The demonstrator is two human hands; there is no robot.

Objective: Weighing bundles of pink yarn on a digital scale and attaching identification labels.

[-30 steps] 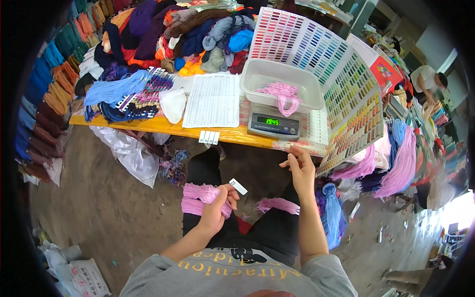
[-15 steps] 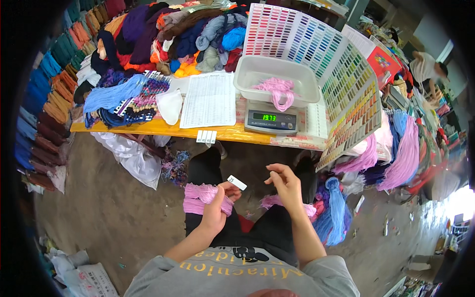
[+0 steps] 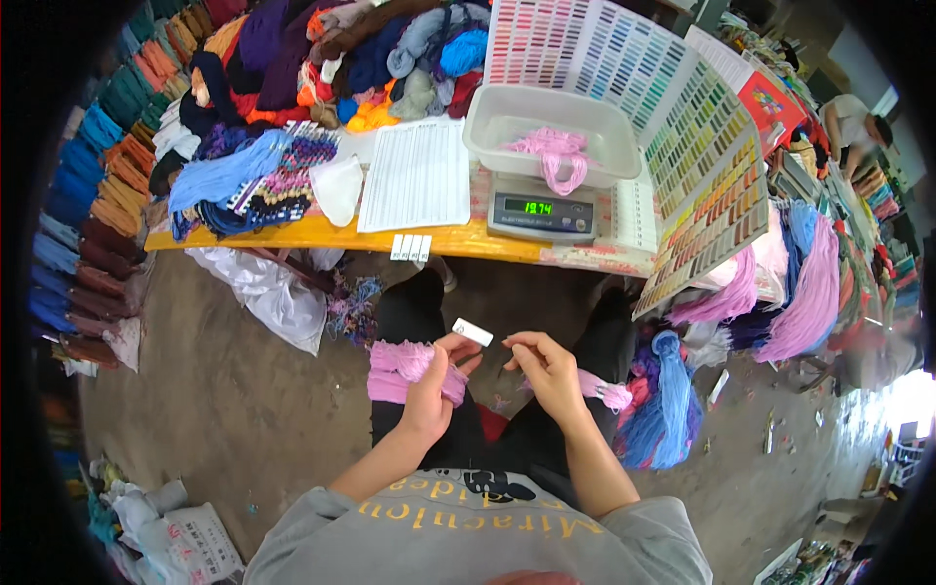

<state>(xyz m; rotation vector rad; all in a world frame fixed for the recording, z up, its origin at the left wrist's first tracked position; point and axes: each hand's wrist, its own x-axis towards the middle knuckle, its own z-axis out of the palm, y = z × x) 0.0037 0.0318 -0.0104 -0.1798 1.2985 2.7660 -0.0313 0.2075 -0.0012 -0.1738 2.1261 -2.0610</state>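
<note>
My left hand [image 3: 425, 400] is closed around a bundle of pink yarn [image 3: 394, 363] above my left thigh. A small white tag [image 3: 473, 332] sticks out from its fingertips. Just right of the tag, my right hand [image 3: 552, 378] is closed, thumb and fingertips brought together. What they pinch, if anything, is too small to make out. Another pink yarn bundle [image 3: 603, 392] lies over my right thigh, partly behind the right wrist. On the table, a translucent plastic tub [image 3: 616, 151] holding pink yarn [image 3: 554, 148] rests on a digital scale [image 3: 542, 213] with lit green digits.
The yellow-edged table [image 3: 331, 239] carries a printed sheet [image 3: 414, 175], a fold-out colour chart [image 3: 682, 122] and heaped yarn [image 3: 331, 73]. Several white tags [image 3: 410, 248] hang at its front edge. Blue yarn [image 3: 666, 409] hangs at my right. A person [image 3: 853, 132] stands at the far right.
My right hand has moved left toward the white tag, and its fingers have drawn together. My left hand keeps hold of the pink yarn and tag. The whole view has shifted slightly.
</note>
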